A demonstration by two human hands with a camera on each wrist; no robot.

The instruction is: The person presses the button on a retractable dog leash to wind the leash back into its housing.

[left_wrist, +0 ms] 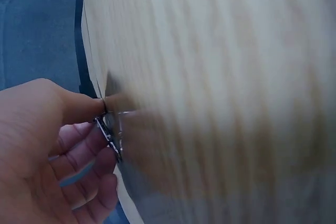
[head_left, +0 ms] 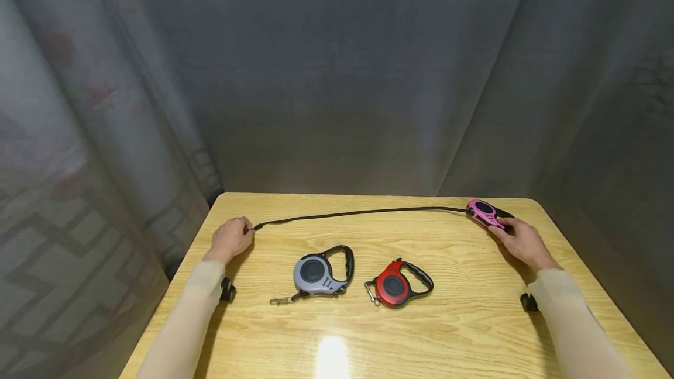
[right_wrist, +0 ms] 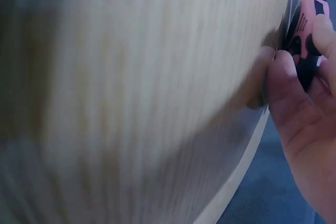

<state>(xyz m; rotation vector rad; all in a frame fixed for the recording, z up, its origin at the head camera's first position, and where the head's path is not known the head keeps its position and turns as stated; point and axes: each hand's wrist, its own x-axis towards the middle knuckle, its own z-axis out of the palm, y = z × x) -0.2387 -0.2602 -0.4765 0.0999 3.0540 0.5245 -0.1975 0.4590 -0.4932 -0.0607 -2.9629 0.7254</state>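
A pink and black retractable dog leash [head_left: 482, 210] lies at the far right of the table, its black cord [head_left: 363, 212] drawn out across the back. My right hand [head_left: 523, 243] grips the leash body near its handle; the right wrist view shows the thumb on the pink casing [right_wrist: 315, 11]. At the far left, my left hand [head_left: 231, 238] pinches the metal clip [left_wrist: 109, 139] at the cord's other end. Nearer me lie a grey retractable leash [head_left: 313, 271] with its clip to the left and a red retractable leash [head_left: 392, 286], both untouched.
The wooden table [head_left: 474, 332] has grey curtains [head_left: 337, 86] behind it and at both sides. Its left and right edges run close to my forearms. A bright reflection shows near the front.
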